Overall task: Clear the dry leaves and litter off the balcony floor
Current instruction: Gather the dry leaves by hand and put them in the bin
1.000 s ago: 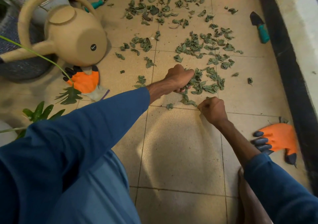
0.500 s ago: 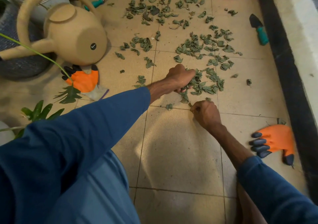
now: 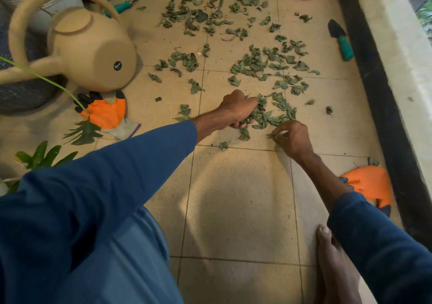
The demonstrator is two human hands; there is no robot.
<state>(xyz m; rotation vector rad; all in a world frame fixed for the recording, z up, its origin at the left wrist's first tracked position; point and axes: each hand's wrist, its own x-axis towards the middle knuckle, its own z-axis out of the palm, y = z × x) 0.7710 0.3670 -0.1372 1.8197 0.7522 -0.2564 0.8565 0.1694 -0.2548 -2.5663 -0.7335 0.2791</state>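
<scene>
Dry green-grey leaves (image 3: pixel 254 63) lie scattered over the beige tiled balcony floor (image 3: pixel 238 201), thickest in the middle and far part. My left hand (image 3: pixel 238 108) has its fingers curled round a bunch of gathered leaves (image 3: pixel 264 116) at the near edge of the pile. Just to its right, my right hand (image 3: pixel 292 136) pinches a single leaf (image 3: pixel 271 136) off the floor with its fingertips. A few stray leaves (image 3: pixel 223 145) lie close to both hands.
A tan watering can (image 3: pixel 93 53) lies on its side at the left, with an orange clawed glove (image 3: pixel 105 112) below it. A second orange glove (image 3: pixel 369 184) lies at the right by the dark wall base (image 3: pixel 383 107). A teal-handled trowel (image 3: pixel 341 39) and my bare foot (image 3: pixel 334 261) are also there.
My right hand has moved forward and to the right, from the tile joint up to the near edge of the pile, and now pinches a leaf. My left hand stays on its bunch.
</scene>
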